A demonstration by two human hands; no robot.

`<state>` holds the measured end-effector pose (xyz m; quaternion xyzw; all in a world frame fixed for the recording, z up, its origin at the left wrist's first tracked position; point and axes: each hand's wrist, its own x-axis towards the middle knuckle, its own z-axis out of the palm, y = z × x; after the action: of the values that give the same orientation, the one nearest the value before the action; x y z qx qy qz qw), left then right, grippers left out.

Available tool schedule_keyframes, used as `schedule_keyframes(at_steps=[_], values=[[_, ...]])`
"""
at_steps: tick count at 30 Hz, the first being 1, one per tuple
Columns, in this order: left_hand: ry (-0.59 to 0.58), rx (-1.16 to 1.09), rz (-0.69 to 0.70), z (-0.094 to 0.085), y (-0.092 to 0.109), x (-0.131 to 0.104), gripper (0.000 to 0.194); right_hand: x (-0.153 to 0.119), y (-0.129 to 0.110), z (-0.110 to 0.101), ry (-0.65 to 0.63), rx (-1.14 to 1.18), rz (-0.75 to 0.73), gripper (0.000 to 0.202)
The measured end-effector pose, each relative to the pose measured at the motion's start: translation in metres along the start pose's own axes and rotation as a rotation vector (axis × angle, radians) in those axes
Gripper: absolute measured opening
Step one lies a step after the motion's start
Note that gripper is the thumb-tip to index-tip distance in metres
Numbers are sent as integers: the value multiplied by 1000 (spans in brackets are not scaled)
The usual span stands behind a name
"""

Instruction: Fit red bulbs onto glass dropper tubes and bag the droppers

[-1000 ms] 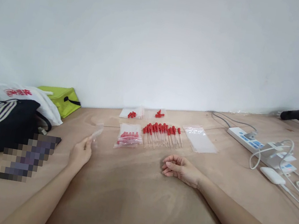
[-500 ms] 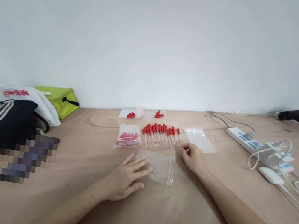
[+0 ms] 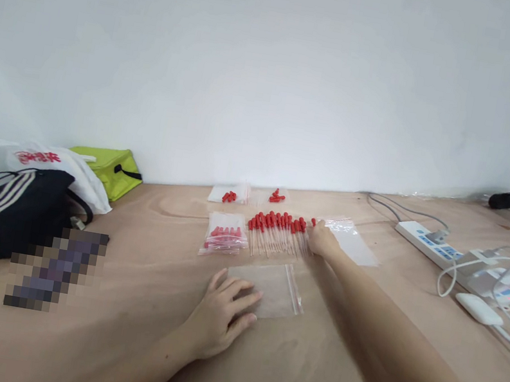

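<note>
We see that the right hand (image 3: 323,240) has moved farther out since the earlier frame, to the rightmost of the red-tipped sticks (image 3: 274,221). From the left, we find the black bag (image 3: 7,211), then the filled pouch (image 3: 227,233). Nearer, the left hand (image 3: 221,319) lies with fingers spread, gripping nothing, over the left edge of the clear pouch (image 3: 272,290). Beyond this pouch lie the sticks, in a row. The right fingers are bunched at the row's end; we cannot tell whether they grip a stick. Farther right is the power strip (image 3: 427,241).

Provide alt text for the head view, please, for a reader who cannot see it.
A person's left hand lies partly over a clear, flat plastic zip bag; the right hand is at the right end of a row of slender red-topped sticks. A white plastic power strip lies farther right.
</note>
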<state>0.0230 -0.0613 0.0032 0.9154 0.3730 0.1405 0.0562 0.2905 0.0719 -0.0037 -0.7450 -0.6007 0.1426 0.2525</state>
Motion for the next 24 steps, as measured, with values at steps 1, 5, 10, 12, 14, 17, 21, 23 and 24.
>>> schedule_keyframes(at_steps=[1, 5, 10, 12, 14, 17, 21, 23, 24], values=[[16, -1, -9, 1, -4, 1, 34, -3, 1, -4, 14, 4, 1, 48], [-19, -35, -31, 2, -16, 6, 39, -32, 10, -17, 108, 333, -38, 71], [-111, -52, -57, -1, -13, 8, 42, -87, 17, -7, 58, 906, -6, 87], [-121, -47, -63, -2, -12, 8, 42, -98, 16, -1, 65, 978, 13, 89], [-123, -46, -68, -2, -11, 8, 43, -102, 14, 2, 73, 1010, 29, 89], [-116, -54, -70, -2, -11, 9, 43, -101, 12, 5, 52, 1022, 41, 88], [-91, -78, -65, -2, -11, 9, 41, -98, 13, 8, 32, 1013, 41, 86], [-78, -85, -63, -2, -11, 9, 40, -98, 14, 9, 22, 1007, 31, 85], [-74, -85, -62, -2, -11, 9, 40, -98, 14, 10, 17, 1002, 25, 85]])
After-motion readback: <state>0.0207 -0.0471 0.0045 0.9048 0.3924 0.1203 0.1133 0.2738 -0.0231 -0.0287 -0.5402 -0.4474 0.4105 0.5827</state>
